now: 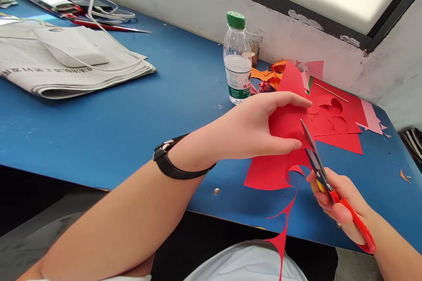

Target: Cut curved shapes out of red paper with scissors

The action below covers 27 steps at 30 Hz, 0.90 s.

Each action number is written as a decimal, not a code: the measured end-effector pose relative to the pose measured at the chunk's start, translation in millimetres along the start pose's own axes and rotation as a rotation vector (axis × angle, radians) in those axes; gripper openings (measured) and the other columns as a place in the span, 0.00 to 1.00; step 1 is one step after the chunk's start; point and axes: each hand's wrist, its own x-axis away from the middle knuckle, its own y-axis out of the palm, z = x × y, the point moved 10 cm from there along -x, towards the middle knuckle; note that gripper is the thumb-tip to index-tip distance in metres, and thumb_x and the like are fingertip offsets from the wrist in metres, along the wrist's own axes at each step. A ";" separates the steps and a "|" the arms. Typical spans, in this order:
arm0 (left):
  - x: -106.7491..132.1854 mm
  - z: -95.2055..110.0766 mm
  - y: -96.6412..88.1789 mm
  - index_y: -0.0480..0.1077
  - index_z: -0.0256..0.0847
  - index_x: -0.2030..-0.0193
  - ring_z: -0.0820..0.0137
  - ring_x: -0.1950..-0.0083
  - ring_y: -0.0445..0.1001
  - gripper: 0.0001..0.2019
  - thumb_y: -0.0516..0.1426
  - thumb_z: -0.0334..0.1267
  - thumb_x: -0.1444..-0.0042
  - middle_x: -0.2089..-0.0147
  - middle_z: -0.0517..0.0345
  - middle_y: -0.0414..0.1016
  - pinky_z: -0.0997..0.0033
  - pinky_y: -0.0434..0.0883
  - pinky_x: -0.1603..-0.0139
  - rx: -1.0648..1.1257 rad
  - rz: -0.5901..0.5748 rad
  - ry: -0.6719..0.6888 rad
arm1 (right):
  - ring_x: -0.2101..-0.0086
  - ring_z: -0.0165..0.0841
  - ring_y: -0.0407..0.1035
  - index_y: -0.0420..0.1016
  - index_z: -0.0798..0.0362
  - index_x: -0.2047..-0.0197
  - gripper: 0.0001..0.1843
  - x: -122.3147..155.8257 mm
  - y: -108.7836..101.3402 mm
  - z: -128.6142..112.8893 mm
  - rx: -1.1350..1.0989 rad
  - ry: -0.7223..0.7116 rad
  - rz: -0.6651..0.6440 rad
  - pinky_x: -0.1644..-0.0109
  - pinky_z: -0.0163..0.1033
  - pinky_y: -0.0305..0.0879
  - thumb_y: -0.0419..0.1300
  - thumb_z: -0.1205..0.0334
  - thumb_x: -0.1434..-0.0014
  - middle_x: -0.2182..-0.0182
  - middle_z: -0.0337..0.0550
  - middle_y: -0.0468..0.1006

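My left hand (253,129), with a black watch band (178,158) on its wrist, grips a sheet of red paper (270,171) between thumb and fingers. Curved bites are cut out of the sheet's lower edge, and a thin jagged red strip (281,237) hangs below it over the table's front edge. My right hand (343,197) is closed round the red handles of a pair of scissors (318,164). The blades point up and to the left, slightly parted, against the right edge of the paper by my left thumb.
A water bottle (238,61) with a green cap stands behind my left hand, near the wall. Red sheets with round cutouts (336,114) and orange scraps (273,74) lie to the right. On the left are folded newspapers (108,63), a white box-shaped device (70,46) with cable, and another pair of scissors (108,25).
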 end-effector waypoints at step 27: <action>-1.3 -2.4 -1.0 0.79 0.44 0.35 0.53 0.31 0.83 0.27 0.72 0.39 0.41 0.33 0.48 0.86 0.53 0.82 0.30 -0.003 0.010 -0.052 | 0.74 0.30 0.47 0.80 0.45 0.45 0.51 -3.2 -2.2 6.4 -0.042 0.004 -0.001 0.73 0.39 0.44 0.67 0.09 0.50 0.70 0.31 0.61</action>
